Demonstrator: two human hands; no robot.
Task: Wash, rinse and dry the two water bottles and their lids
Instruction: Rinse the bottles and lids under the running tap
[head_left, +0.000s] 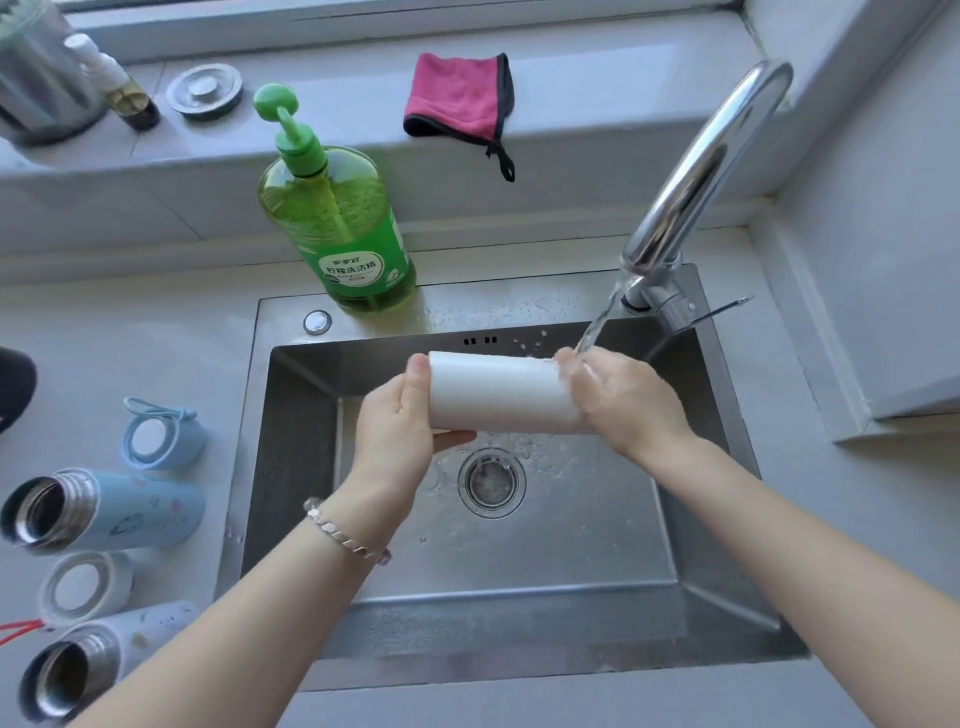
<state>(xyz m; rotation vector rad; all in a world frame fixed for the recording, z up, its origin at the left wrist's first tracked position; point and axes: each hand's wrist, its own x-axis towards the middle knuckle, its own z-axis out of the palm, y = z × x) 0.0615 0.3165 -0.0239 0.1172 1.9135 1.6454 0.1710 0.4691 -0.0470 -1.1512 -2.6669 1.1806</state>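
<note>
**A:** What fills the view?

**B:** A steel sink (519, 571) set in a grey worktop (156, 332). At its back right corner stands a curved chrome tap (696, 166), with a stream of water (597, 325) falling into the sink. On the sink's back rim stands a green pump bottle of soap (343, 228).

**A:** And the hands?

**B:** Both are over the sink, apart, each clamped on one end of a white cylinder (493, 392) held sideways above the drain. The left hand (389, 431) grips the left end, thumb on top. The right hand (623, 400) wraps the right end, where the stream lands.

**A:** Where are the bottles?

**B:** On the worktop left of the sink, both lying down with no lids on. There is a blue bottle (130, 509); a pale bottle (104, 654) lies nearer the viewer.

**A:** Smaller things?

**B:** A pink cloth (457, 96) lies on the ledge behind the sink. To the sink's left, a blue lid (161, 436) sits beyond the blue bottle, and a white lid (83, 584) sits between the bottles.
</note>
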